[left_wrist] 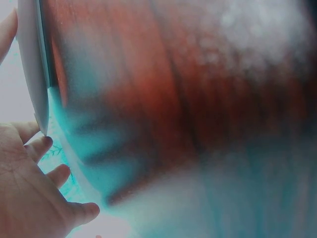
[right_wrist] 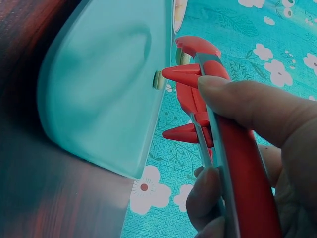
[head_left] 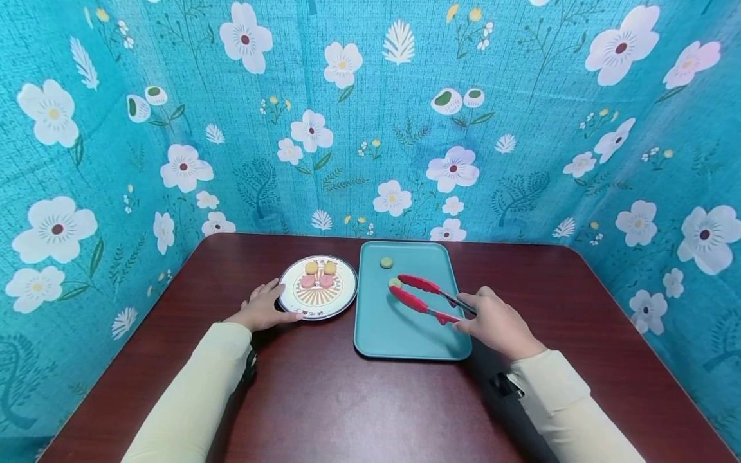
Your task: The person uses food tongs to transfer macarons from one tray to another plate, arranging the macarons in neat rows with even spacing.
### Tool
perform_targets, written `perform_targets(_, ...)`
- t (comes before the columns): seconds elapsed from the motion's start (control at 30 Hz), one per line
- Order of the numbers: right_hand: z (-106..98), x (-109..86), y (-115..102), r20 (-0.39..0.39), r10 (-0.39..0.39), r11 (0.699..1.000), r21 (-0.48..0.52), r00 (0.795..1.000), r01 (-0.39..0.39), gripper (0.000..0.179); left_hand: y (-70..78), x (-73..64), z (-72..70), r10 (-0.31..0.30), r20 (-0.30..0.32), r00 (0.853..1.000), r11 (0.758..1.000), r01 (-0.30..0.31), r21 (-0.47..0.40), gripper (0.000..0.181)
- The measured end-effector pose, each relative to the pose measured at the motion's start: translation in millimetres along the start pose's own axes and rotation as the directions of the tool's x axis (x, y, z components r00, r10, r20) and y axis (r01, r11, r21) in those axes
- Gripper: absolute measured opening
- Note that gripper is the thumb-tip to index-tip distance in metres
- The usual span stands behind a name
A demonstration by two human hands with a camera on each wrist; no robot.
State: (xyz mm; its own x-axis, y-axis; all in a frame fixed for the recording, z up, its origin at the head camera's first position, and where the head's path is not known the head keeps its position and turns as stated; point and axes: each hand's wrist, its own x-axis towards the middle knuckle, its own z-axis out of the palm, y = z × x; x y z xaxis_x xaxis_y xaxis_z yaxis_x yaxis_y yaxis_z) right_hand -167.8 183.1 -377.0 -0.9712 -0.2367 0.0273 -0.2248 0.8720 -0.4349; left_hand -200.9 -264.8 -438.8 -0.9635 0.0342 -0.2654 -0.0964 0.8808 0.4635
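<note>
My right hand (head_left: 499,323) grips red-tipped tongs (head_left: 418,302) over the teal tray (head_left: 405,337). Pinched between the tong tips is a small round pale-green piece (right_wrist: 182,56), like a cookie, raised above the tray in the right wrist view. A second green piece (head_left: 386,262) lies near the tray's far left corner. To the left stands a white patterned plate (head_left: 320,311) bearing two yellow pieces (head_left: 311,268) and two pink pieces (head_left: 326,281). Fingers spread, my left hand (head_left: 262,310) touches the plate's left and near rim; the left wrist view shows its fingertips against the edge.
The dark reddish-brown table (head_left: 347,411) carries the plate and tray close together, toward its far side. Blue flowered cloth (head_left: 370,128) hangs behind the table and along both sides.
</note>
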Motion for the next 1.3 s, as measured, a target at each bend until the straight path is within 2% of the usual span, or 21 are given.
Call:
perform_targets(0.4,-3,11.5,-10,0.003,-0.036,0.999,-0.023,0.999,0.036,0.07,-4.3,2.9,0.7,0.011,-0.004,1.0,1.0,-0.011,0.009,0.112)
perform_targets(0.93,6,24.6,-29,0.007,-0.062,0.998,-0.028,0.998,0.062,0.068,-3.5,2.9,1.6,0.011,-0.012,1.0,1.0,-0.011,0.009,0.111)
perform_targets(1.3,7,30.4,-38,0.02,-0.052,0.999,-0.013,0.998,0.052,0.071,-0.6,0.5,-0.2,0.001,-0.007,1.0,1.0,-0.001,0.01,0.111)
